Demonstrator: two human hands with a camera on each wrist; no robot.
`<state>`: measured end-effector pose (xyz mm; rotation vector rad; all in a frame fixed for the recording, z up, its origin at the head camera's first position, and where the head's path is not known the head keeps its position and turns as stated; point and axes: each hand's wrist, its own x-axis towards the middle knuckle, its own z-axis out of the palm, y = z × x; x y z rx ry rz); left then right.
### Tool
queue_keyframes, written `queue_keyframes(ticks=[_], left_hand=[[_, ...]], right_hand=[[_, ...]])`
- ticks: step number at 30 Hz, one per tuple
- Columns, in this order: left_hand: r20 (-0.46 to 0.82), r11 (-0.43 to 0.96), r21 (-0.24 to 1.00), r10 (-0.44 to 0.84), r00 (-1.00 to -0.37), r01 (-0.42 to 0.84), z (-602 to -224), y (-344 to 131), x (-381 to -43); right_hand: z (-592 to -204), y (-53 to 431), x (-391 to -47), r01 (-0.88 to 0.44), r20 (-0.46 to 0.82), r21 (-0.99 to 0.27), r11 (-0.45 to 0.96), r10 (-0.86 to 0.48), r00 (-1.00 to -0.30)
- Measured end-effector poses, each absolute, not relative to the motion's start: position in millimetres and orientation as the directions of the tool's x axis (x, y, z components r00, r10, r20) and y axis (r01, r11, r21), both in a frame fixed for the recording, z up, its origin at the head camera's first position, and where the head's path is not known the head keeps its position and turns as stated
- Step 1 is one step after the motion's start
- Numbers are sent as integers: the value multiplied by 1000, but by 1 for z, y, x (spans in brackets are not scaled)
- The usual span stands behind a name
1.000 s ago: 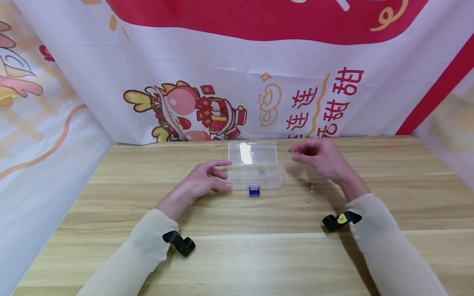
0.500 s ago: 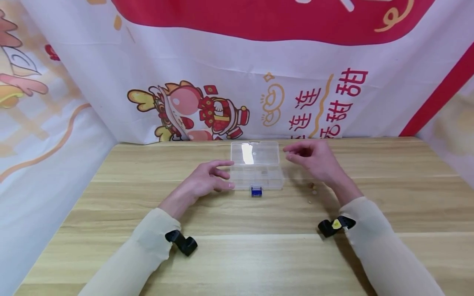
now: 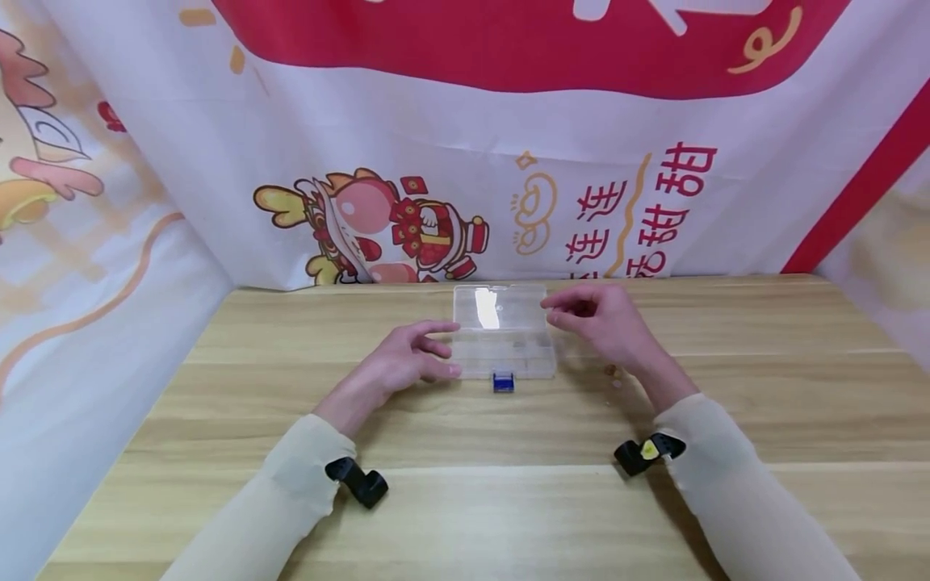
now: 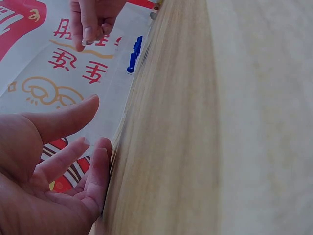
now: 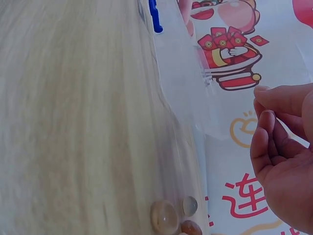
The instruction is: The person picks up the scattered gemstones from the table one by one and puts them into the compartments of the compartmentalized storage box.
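At the left fingers [image 3: 437, 327], an open box [image 3: 501, 361].

Wooden table [image 3: 465, 516] — printed cloth [image 3: 436, 113] behind

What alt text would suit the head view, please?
An open, clear plastic box with a blue latch sits on a wooden table between a person's left hand and right hand. Small round pieces lie near the right hand; a printed cloth hangs behind.
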<state>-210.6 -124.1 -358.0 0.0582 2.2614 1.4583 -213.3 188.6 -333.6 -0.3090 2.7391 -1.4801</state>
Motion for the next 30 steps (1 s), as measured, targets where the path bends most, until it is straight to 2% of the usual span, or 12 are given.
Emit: queue_keyframes(ticks=[30], left_hand=[[-345, 438, 876, 271, -899, -204, -358, -124, -210]], right_hand=[[-338, 130, -222, -83, -25, -830, 552, -185, -982]])
